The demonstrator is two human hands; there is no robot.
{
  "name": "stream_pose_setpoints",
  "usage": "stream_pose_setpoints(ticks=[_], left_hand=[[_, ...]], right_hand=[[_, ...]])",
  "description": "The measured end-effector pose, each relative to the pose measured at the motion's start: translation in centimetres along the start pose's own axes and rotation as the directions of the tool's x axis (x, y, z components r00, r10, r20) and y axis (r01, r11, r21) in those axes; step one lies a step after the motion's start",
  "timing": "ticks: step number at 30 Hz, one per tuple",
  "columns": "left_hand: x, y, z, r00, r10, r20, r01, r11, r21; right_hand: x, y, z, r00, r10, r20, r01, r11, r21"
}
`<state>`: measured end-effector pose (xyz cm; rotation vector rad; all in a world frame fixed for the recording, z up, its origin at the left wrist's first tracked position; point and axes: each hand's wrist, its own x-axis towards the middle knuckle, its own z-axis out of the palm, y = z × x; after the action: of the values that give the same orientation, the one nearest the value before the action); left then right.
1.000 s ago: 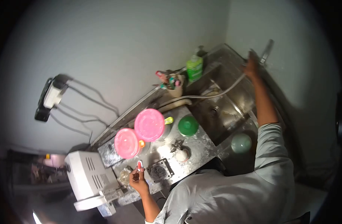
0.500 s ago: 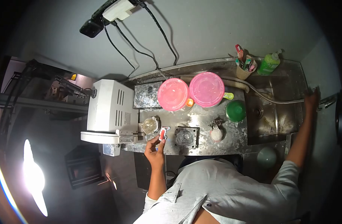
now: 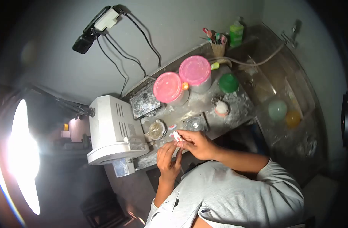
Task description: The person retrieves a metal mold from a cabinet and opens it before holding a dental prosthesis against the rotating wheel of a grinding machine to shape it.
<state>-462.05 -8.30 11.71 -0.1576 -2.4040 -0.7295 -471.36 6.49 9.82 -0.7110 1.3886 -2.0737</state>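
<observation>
In front of my chest both hands come together over the bench at a small white piece with some red on it (image 3: pixel 177 136). My right hand (image 3: pixel 197 145) pinches it from the right, thumb and fingers closed. From below, my left hand (image 3: pixel 168 159) has its fingers bent and fingertips at the piece's lower edge. Just beyond lies another small red-and-white piece (image 3: pixel 172 127), flat on the metal top. To its left sits a round plaster-smeared dish (image 3: pixel 157 130). A square metal mould (image 3: pixel 197 123) is partly hidden behind my right hand.
A white machine (image 3: pixel 115 121) stands at the left. Two pink-lidded tubs (image 3: pixel 195 71), a green bowl (image 3: pixel 228 83) and a whitish rounded lump (image 3: pixel 221 108) are on the bench. Toward the sink (image 3: pixel 263 83) stand a cup of brushes (image 3: pixel 218 48) and a green bottle (image 3: pixel 236 34).
My right hand has come from the tap at far right to meet my left hand at the small piece. The view has turned, and a red-and-white piece now lies on the bench.
</observation>
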Motion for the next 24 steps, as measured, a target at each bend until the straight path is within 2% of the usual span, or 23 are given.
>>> stream_pose_setpoints(ticks=[1, 3, 4, 6, 7, 8, 9, 10, 11, 12, 13, 14, 15, 16, 17, 18, 19, 20, 22, 23, 24], left_hand=[[-0.8, 0.0, -1.7, 0.999, -0.003, 0.047, 0.004, 1.000, -0.026], [-3.0, -1.2, -5.3, 0.992, 0.083, 0.098, -0.073, 0.992, -0.102], [-4.2, -2.0, -7.2, 0.987, 0.129, 0.096, -0.115, 0.983, -0.140], [-6.4, -4.5, -11.7, 0.976, 0.206, -0.073, -0.213, 0.970, -0.117], [-7.0, -5.7, -14.3, 0.957, 0.182, -0.227, -0.198, 0.979, -0.052], [-7.3, -7.1, -17.1, 0.913, 0.158, -0.376, -0.165, 0.986, 0.013], [-7.9, -9.4, -19.6, 0.846, 0.049, -0.531, -0.042, 0.999, 0.025], [-7.9, -11.9, -22.2, 0.731, -0.041, -0.682, 0.061, 0.998, 0.006], [-8.4, -14.8, -25.1, 0.613, -0.216, -0.760, 0.237, 0.968, -0.083], [-9.2, -19.7, -27.4, 0.524, -0.305, -0.795, 0.267, 0.946, -0.186], [-9.3, -23.1, -28.9, 0.395, -0.518, -0.758, 0.447, 0.830, -0.334], [-10.3, -28.7, -30.1, 0.406, -0.673, -0.618, 0.521, 0.726, -0.449], [-11.0, -34.1, -29.9, 0.365, -0.809, -0.460, 0.592, 0.583, -0.556], [-11.8, -38.9, -29.4, 0.299, -0.933, -0.202, 0.676, 0.356, -0.645], [-10.5, -37.1, -28.1, 0.173, -0.985, 0.009, 0.534, 0.087, -0.841], [-11.3, -39.0, -27.3, 0.250, -0.941, 0.227, 0.487, -0.080, -0.870], [-11.5, -39.1, -26.1, 0.358, -0.887, 0.292, 0.486, -0.090, -0.869], [-11.7, -39.2, -25.2, 0.362, -0.884, 0.296, 0.480, -0.096, -0.872], [-11.6, -38.8, -23.5, 0.510, -0.799, 0.320, 0.335, -0.159, -0.929], [-11.9, -38.5, -23.1, 0.477, -0.836, 0.271, 0.334, -0.113, -0.936], [-12.3, -39.4, -23.0, 0.475, -0.835, 0.277, 0.329, -0.123, -0.936]], right_hand=[[-0.3, 0.4, 1.5, 1.000, 0.005, -0.011, -0.005, 0.999, 0.041], [-0.7, 1.6, 4.4, 1.000, -0.020, -0.013, 0.022, 0.989, 0.146], [-1.4, 1.7, 5.6, 0.999, 0.052, -0.012, -0.048, 0.974, 0.223], [-2.6, 2.5, 8.0, 1.000, 0.012, -0.015, -0.006, 0.950, 0.311], [-3.4, 2.1, 9.3, 0.999, -0.004, -0.034, 0.014, 0.945, 0.328], [-4.1, 2.3, 10.6, 0.999, -0.013, -0.050, 0.029, 0.942, 0.334], [-4.7, 1.9, 11.7, 0.999, 0.007, -0.054, 0.011, 0.943, 0.332], [-5.3, 1.6, 12.9, 0.998, 0.021, -0.059, 0.000, 0.944, 0.330], [-5.8, 1.5, 13.7, 0.998, 0.012, -0.067, 0.010, 0.947, 0.321], [-6.3, 1.4, 14.5, 0.999, 0.025, -0.041, -0.010, 0.938, 0.346], [-6.8, 1.3, 15.3, 0.999, 0.043, -0.014, -0.034, 0.929, 0.368], [-7.1, 1.3, 15.8, 0.999, 0.039, -0.020, -0.030, 0.936, 0.351], [-7.5, 1.4, 16.4, 0.999, 0.049, -0.010, -0.041, 0.915, 0.400], [-7.7, 1.5, 17.0, 0.998, 0.061, 0.005, -0.057, 0.891, 0.450], [-7.9, 1.4, 17.7, 0.998, 0.070, 0.011, -0.068, 0.895, 0.440], [-8.0, 1.1, 18.5, 0.998, 0.063, -0.017, -0.052, 0.923, 0.381], [-8.0, 1.0, 19.1, 0.998, 0.050, -0.046, -0.033, 0.947, 0.318], [-8.0, 1.0, 19.7, 0.998, 0.049, -0.047, -0.032, 0.951, 0.308], [-8.4, 1.2, 20.4, 0.996, 0.013, -0.093, 0.005, 0.982, 0.190], [-8.5, 1.2, 20.7, 0.995, 0.017, -0.095, 0.001, 0.984, 0.181], [-8.6, 1.3, 20.9, 0.992, 0.030, -0.124, -0.011, 0.987, 0.158]])
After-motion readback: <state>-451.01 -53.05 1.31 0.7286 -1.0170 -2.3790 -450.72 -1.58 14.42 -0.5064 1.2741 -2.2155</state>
